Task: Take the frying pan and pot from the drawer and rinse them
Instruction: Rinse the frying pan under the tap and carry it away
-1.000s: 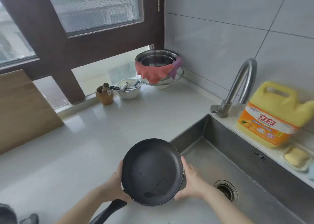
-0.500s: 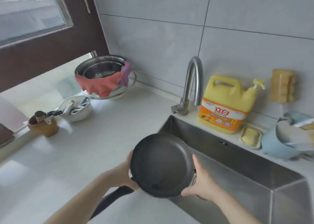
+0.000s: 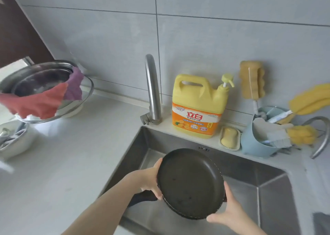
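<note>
Gripping the frying pan (image 3: 190,183) by its rim, the left hand (image 3: 149,178) curls round the near-left edge just above the dark handle (image 3: 142,198), while the right hand (image 3: 225,213) cups the near-right edge, thumb up along the rim. The pan is tilted, its dark inside facing the camera and holding nothing, and it hangs over the steel sink (image 3: 250,195). At the sink's far-left corner stands the curved tap (image 3: 152,90). On the ledge behind the sink, left to right: a yellow detergent jug (image 3: 198,106) with a pump, a small dish (image 3: 237,142) holding a yellow soap bar (image 3: 229,138), and a blue tub (image 3: 253,145) holding brushes and yellow sponges. A sponge (image 3: 251,79) hangs on the tiled wall above. On the desk (image 3: 62,154) to the far left, stacked metal bowls (image 3: 44,81) carry a red cloth (image 3: 35,102) and a purple cloth (image 3: 74,84) draped over the rim; beside them a white bowl (image 3: 16,143) holds utensils.
</note>
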{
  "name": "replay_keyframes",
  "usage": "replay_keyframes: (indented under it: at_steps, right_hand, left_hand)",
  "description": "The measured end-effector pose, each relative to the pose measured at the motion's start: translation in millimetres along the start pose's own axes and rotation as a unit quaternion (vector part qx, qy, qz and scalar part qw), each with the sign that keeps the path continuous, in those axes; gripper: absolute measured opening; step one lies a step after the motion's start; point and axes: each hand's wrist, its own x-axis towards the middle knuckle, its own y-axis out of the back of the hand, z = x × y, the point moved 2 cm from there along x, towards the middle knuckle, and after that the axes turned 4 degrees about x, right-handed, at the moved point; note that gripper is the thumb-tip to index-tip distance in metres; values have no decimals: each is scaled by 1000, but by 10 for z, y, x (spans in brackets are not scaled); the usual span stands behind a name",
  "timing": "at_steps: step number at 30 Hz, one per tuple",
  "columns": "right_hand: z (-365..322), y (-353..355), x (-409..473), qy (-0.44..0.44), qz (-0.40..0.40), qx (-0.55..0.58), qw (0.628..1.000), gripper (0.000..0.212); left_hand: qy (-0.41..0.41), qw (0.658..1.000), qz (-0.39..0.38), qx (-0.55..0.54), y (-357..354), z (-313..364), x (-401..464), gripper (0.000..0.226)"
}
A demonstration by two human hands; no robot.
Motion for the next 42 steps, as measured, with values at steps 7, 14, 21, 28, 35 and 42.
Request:
replay_keyframes:
  at_steps: [7, 14, 21, 28, 35, 42]
  right_hand:
    - [459, 42, 47, -40, 45, 10, 998, 131]
    - [738, -119, 245, -68, 54, -22, 996, 134]
    - [1217, -363, 526, -115, 7, -60, 992, 149]
    - [1601, -570, 683, -157, 35, -112, 981, 145]
    - [1226, -486, 802, -151, 46, -67, 985, 83]
    - [891, -528, 713, -164, 45, -44, 984, 92]
  left_hand:
    - [-10, 999, -27, 17, -289, 135, 539, 134]
    - [17, 999, -12, 36, -572, -110, 831, 136]
    - [47, 997, -10, 65, -746, -373, 1015, 137]
    - [104, 983, 26, 148, -876, -400, 1094, 86]
    - [47, 961, 271, -21, -464, -159, 872, 86]
    - [-5, 760, 609, -228, 650, 201, 312, 61]
